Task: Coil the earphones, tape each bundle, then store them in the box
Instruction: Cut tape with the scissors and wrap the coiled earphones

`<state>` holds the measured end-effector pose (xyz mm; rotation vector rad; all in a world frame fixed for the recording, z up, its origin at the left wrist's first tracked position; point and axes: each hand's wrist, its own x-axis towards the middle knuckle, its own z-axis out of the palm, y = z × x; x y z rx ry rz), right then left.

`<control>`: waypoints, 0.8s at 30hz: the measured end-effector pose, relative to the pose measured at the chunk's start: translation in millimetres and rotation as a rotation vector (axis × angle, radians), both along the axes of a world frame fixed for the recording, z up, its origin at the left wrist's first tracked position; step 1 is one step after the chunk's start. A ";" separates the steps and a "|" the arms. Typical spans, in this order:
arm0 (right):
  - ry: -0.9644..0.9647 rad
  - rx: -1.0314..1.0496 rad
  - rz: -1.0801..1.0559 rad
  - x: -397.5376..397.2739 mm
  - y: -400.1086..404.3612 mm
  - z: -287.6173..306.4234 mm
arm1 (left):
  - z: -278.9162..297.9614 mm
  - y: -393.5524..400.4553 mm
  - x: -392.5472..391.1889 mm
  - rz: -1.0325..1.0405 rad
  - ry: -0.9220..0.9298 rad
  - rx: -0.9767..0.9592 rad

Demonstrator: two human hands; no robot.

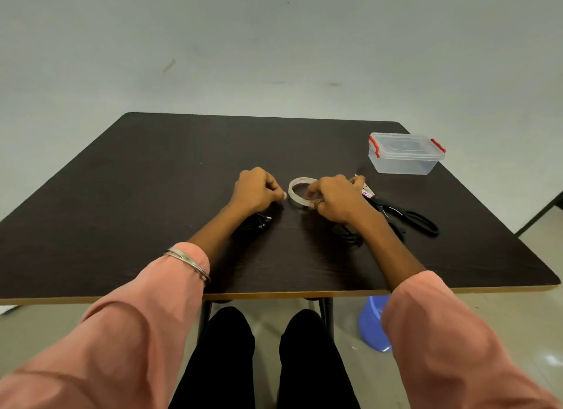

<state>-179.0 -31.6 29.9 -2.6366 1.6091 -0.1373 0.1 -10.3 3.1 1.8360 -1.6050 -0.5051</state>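
A thin clear tape roll [298, 192] lies flat on the dark table [152, 195] between my hands. My right hand [336, 198] rests on the roll's right side, fingers curled around its rim. My left hand [257, 190] is closed, pinching at the roll's left edge; whether it holds a tape end is too small to tell. Black earphones [259, 222] lie bunched under my left wrist, and another black cable bundle [347, 233] sits under my right wrist. The clear box [405, 154] with red latches stands lid-on at the back right.
Black-handled scissors [408, 216] lie just right of my right hand, blades pointing toward the tape. A blue bucket [373, 323] stands on the floor under the table's right front edge. My knees are below the near table edge.
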 end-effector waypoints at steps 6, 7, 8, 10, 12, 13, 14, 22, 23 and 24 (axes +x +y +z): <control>-0.021 0.038 -0.079 -16.7 -15.6 8.9 | 2.8 2.4 5.2 0.107 0.161 0.014; -0.017 0.036 -0.086 -19.0 -18.2 9.1 | 2.7 2.0 6.2 0.123 0.184 0.019; -0.011 0.027 -0.091 -20.6 -20.6 8.9 | 2.7 1.8 6.6 0.134 0.199 0.023; 0.015 0.006 -0.100 -21.6 -25.5 6.8 | 2.6 0.9 4.8 0.149 0.208 0.035; 0.054 -0.016 -0.100 -20.3 -30.3 3.5 | 2.5 0.1 2.5 0.159 0.205 0.034; 0.072 -0.020 -0.098 -19.9 -32.3 1.8 | 2.3 -0.7 1.6 0.161 0.203 0.031; 0.089 -0.021 -0.093 -19.5 -33.4 0.0 | 2.3 -0.7 1.0 0.161 0.199 0.031; -0.005 0.110 -0.034 -33.9 -34.9 1.6 | 0.4 -0.6 -1.4 0.090 0.109 0.027; -0.077 0.126 -0.021 -38.9 -32.6 3.5 | 0.3 -0.3 -0.7 0.083 0.098 0.024; -0.147 0.116 -0.026 -46.1 -30.2 6.0 | 0.7 0.1 -0.8 0.072 0.088 0.021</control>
